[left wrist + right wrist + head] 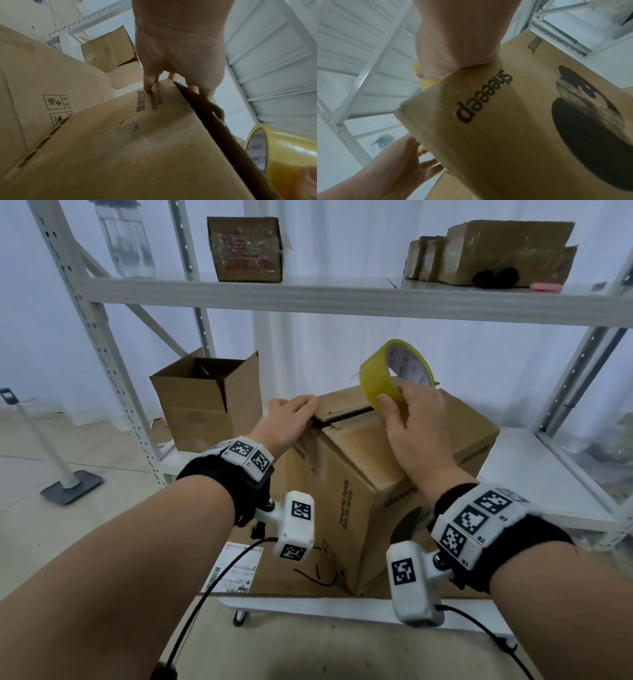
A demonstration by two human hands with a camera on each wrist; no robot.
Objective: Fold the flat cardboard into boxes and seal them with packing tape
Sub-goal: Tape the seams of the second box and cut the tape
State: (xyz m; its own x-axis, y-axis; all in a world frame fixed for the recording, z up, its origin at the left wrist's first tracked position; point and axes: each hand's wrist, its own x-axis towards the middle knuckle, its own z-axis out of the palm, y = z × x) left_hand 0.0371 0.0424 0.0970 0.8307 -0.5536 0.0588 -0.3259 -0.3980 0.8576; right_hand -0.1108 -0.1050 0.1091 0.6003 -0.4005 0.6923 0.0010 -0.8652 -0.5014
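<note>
A brown printed cardboard box [370, 474] stands upright on flat cardboard, its top flaps folded down with a dark gap between them. My left hand [298, 409] lies over the box's top left corner, fingers pressing on the flap; the left wrist view has this hand [171, 81] with its thumb on the box's side [120, 148]. My right hand [394, 409] grips a yellow tape roll [394, 368] just above the flap seam, thumb on the roll's outer face. The roll [283, 155] also sits at the right of the left wrist view. In the right wrist view the box [505, 135] hides most of the roll [428, 82].
An open-topped box [205, 398] sits on the low shelf behind left. A white shelf beam [342, 299] crosses above, carrying more boxes [246, 248]. The flat cardboard [260, 580] under the box bears a shipping label [236, 570]. A floor stand [68, 484] is at left.
</note>
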